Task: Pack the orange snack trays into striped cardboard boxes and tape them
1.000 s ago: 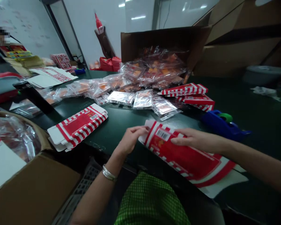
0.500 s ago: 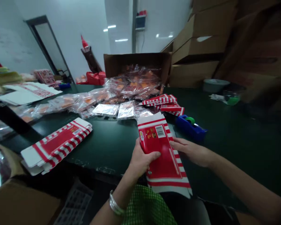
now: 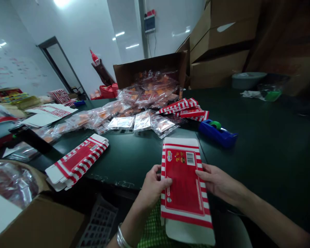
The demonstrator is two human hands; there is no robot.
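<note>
A red carton with red-and-white striped sides [image 3: 184, 191] is held between my two hands at the table's front edge, its printed face with a barcode up and a white end flap toward me. My left hand [image 3: 155, 187] grips its left side, thumb on the printed face. On the right side, my right hand [image 3: 219, 181] grips the edge, thumb on top and fingers partly hidden behind. Another striped carton [image 3: 79, 160] lies on the table to the left. Beyond my hands are several clear plastic packets [image 3: 142, 120].
A blue tape dispenser [image 3: 218, 133] stands right of the held carton, near flattened striped cartons [image 3: 184, 108]. An open cardboard box [image 3: 121, 74] of packets is at the back. Stacked boxes [image 3: 222, 69] rise behind right. A cardboard box [image 3: 43, 220] with plastic bags sits lower left.
The carton has come down toward me and turned more upright in view, both hands moving with it. The view has shifted, showing more of the left side.
</note>
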